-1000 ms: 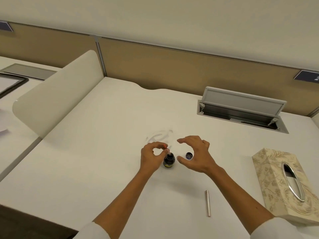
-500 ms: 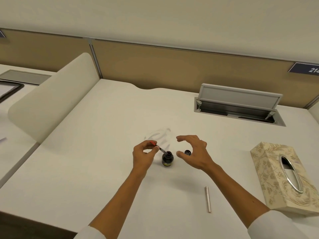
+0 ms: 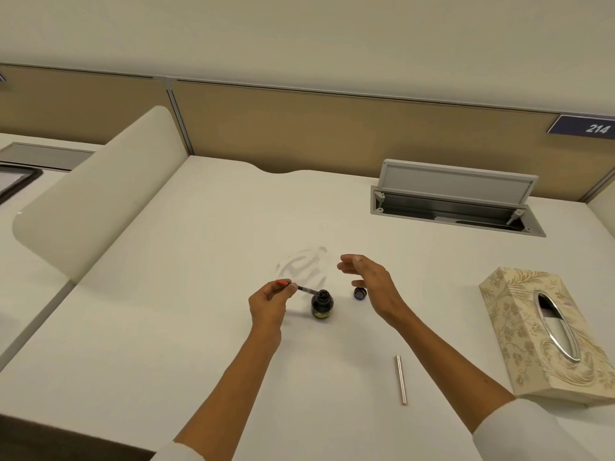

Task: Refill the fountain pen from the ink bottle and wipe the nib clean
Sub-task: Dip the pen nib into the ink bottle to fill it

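In the head view, the right hand (image 3: 367, 284) is now spread looser and lifted above the cap (image 3: 359, 293), holding nothing, while the pen (image 3: 299, 287) is pinched by the left hand (image 3: 269, 302), tilted, its tip inside the open ink bottle (image 3: 322, 305) on the desk (image 3: 166, 327).

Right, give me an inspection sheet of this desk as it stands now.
Surface: white desk, faint smear behind the bottle.
Job's things: ink bottle open, upright; its cap apart, to its right; pen tilted, tip in the bottle mouth; metal barrel lying near the front.
Clutter: tissue box at right.
Hands: left hand pinches the pen; right hand open, holding nothing.
Cables: nothing seen.
Surroundings: open cable hatch, partition, sign 214.
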`<act>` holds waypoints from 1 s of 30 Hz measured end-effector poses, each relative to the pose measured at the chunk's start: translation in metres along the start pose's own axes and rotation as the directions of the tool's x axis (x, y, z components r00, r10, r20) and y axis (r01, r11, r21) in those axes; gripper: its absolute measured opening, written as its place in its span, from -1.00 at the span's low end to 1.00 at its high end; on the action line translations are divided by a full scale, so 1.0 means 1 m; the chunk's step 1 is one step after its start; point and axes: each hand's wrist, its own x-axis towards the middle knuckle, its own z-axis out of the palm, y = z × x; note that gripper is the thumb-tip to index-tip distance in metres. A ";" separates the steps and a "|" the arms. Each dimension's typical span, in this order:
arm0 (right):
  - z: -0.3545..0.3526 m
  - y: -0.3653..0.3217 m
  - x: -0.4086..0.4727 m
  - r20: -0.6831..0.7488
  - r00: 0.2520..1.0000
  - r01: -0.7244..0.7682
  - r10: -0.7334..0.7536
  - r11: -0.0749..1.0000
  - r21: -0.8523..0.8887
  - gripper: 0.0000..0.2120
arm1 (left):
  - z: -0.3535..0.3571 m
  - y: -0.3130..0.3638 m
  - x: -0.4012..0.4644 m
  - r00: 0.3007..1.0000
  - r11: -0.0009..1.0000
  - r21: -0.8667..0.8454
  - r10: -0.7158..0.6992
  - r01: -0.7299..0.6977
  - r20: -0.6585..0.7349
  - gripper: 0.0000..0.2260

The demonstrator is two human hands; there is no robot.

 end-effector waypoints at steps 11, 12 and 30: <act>0.006 0.002 0.007 -0.002 0.986 -0.160 0.164 0.964 0.214 -0.49 | -0.002 -0.008 0.000 0.986 0.982 -0.095 -0.166 0.163 -0.024 -0.89; 0.006 0.003 0.007 -0.003 0.985 -0.168 0.172 0.961 0.221 -0.49 | -0.002 -0.008 0.000 0.985 0.981 -0.101 -0.170 0.167 -0.024 -0.89; 0.006 0.009 0.005 0.009 0.957 -0.269 0.289 0.877 0.398 -0.36 | -0.005 -0.005 0.000 0.974 0.968 -0.126 -0.223 0.219 -0.023 -0.85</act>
